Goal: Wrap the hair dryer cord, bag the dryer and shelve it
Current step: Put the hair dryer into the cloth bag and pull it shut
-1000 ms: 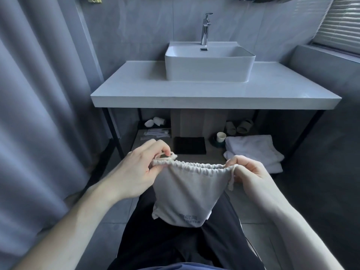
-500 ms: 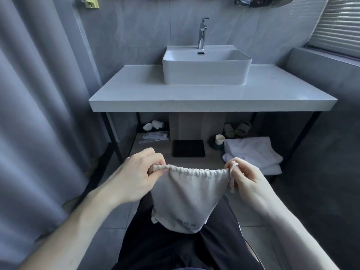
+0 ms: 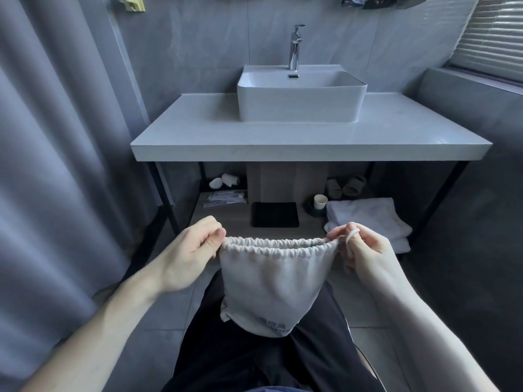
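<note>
A pale grey drawstring bag (image 3: 271, 284) hangs in front of me over my dark trousers, with printed lettering near its bottom. My left hand (image 3: 189, 253) pinches the left end of its gathered rim. My right hand (image 3: 365, 250) pinches the right end, with a loop of white drawstring over a finger. The rim is stretched flat between them and the mouth shows only a narrow slit. The bag bulges low down, but the hair dryer and its cord are hidden from view. Behind the bag lies the wooden lower shelf (image 3: 226, 219) under the vanity.
A white basin (image 3: 301, 108) with a tap sits on the grey countertop (image 3: 396, 131). On the lower shelf are a black mat (image 3: 274, 215), folded white towels (image 3: 365, 216), a cup (image 3: 320, 201), slippers (image 3: 346, 186) and packets (image 3: 223, 198). A grey curtain (image 3: 56, 165) hangs left.
My hands have pulled apart, stretching the bag's rim wider and flatter. The view has tilted up a little, so the vanity sits lower in the frame.
</note>
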The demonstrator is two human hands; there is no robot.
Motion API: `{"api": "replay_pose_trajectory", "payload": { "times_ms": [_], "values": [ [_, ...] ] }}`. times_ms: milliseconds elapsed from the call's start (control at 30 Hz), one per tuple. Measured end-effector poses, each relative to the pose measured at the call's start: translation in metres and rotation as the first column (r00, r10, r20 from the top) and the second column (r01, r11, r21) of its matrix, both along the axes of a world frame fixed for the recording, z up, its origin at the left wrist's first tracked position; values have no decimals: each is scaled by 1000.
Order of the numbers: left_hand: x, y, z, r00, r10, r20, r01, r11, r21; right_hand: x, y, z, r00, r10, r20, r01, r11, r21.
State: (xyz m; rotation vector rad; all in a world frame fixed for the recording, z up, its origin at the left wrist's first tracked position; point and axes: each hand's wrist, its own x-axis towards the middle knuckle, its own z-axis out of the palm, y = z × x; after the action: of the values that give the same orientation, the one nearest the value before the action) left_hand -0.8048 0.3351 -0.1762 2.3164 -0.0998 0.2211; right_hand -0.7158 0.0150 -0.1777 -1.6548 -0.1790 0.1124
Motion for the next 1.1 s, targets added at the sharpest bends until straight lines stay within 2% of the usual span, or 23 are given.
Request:
{"api": "replay_pose_trajectory", "payload": {
  "times_ms": [100,200,333,500,633,833,900,1000,1100],
  "values": [
    [3,5,2,994,107,-6,-107,993,-40,5,-2,-1,999,-31,-13,32,996,84],
    [10,7,1,990,130,-54,-139,965,-224,13,-3,-4,995,-60,-82,77,973,218],
    [18,7,0,976,181,-118,-215,874,-436,22,-3,-8,975,-87,-203,154,927,342],
    [22,14,4,960,251,-124,-279,824,-494,33,-9,-4,949,-115,-293,254,830,496],
    [19,26,4,944,309,-117,-324,798,-508,38,-21,-6,930,-149,-337,320,780,538],
    [12,33,-1,905,411,-109,-393,712,-581,42,-33,-21,902,-185,-391,387,748,539],
    [10,29,-2,910,404,-99,-374,689,-620,41,-32,-32,913,-182,-364,356,792,496],
    [4,21,7,926,372,-60,-302,638,-708,35,-34,-50,951,-153,-269,232,928,293],
    [-1,14,23,938,344,-34,-244,589,-770,28,-37,-53,966,-81,-247,103,992,75]
  ]
}}
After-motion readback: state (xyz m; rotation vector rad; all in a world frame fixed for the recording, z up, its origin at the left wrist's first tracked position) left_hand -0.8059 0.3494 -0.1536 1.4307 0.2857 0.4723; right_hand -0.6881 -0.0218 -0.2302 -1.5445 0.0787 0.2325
